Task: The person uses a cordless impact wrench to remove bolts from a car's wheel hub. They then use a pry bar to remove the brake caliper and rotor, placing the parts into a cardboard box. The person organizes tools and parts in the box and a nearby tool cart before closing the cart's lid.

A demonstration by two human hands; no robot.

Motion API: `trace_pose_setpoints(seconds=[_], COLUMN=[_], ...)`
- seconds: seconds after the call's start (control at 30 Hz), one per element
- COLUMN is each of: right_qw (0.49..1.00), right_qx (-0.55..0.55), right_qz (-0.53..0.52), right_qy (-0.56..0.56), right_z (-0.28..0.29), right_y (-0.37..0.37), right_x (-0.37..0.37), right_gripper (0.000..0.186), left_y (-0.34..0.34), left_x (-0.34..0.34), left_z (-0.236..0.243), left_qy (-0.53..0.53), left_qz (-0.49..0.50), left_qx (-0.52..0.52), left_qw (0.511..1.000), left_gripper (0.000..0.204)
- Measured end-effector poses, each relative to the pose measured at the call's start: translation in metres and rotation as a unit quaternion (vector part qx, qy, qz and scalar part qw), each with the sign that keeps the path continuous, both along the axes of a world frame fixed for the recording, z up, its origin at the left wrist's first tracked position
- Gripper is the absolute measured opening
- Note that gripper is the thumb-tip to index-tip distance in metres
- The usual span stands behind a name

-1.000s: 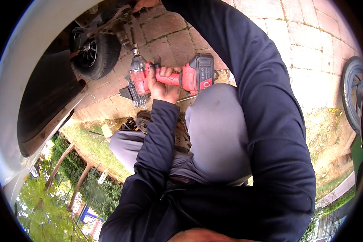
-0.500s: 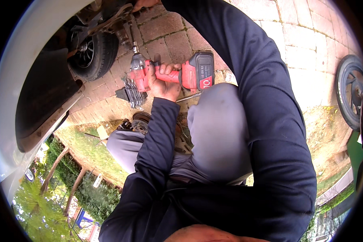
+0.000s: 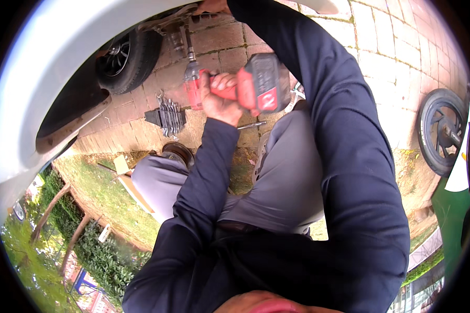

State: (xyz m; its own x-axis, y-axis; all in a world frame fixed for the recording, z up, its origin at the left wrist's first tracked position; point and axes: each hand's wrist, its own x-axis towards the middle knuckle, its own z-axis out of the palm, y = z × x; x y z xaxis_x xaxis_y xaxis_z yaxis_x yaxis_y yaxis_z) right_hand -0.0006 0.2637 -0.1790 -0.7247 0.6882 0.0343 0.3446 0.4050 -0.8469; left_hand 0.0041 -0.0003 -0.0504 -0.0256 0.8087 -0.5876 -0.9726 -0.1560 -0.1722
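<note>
My left hand (image 3: 222,104) is wrapped round the grip of a red cordless impact wrench (image 3: 192,89) with a black and red battery. A long socket piece (image 3: 190,51) on its nose points up toward the vehicle's underside parts. At the top edge my right hand (image 3: 213,6) reaches beside a dirty metal arm (image 3: 175,15) under the vehicle. The picture's edge cuts that hand off, so its grip cannot be made out. On the paving, left of the impact wrench, lies a set of spanners (image 3: 171,118) in a black holder.
White bodywork (image 3: 52,68) arches over the left side, with a black tyre (image 3: 143,60) beneath it. A metal rod (image 3: 251,125) lies by my knee. A round rusty part (image 3: 178,152) sits near my other leg. A loose spoked wheel (image 3: 444,130) is at far right.
The impact wrench and my left hand appear slightly higher and further right, with the battery end tilted nearer. My view has shifted; more white bodywork shows. My right hand stays at the top edge.
</note>
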Motion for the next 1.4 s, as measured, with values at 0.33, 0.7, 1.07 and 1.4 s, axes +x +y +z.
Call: trace_pose_setpoints(seconds=[0.33, 0.7, 1.07, 1.4], right_qw=[0.998, 0.998, 0.998, 0.998], right_qx=[-0.048, -0.056, -0.057, -0.040], right_qz=[0.023, 0.024, 0.018, 0.024], right_qy=[-0.025, -0.028, -0.013, -0.029], right_z=[0.003, 0.010, 0.010, 0.017], right_y=[-0.016, -0.018, -0.016, -0.014], right_x=[0.060, 0.082, 0.085, 0.083], right_gripper=[0.034, 0.035, 0.035, 0.035], left_y=[0.002, 0.000, 0.002, 0.003], left_x=[0.009, 0.006, 0.009, 0.008], left_z=[-0.004, -0.018, -0.027, -0.027], left_qy=[0.027, 0.037, 0.029, 0.030], left_qz=[0.014, 0.022, 0.010, 0.016], left_qx=[0.018, 0.028, 0.002, 0.066], left_qw=[0.999, 0.999, 1.000, 0.997], left_gripper=[0.027, 0.020, 0.020, 0.019])
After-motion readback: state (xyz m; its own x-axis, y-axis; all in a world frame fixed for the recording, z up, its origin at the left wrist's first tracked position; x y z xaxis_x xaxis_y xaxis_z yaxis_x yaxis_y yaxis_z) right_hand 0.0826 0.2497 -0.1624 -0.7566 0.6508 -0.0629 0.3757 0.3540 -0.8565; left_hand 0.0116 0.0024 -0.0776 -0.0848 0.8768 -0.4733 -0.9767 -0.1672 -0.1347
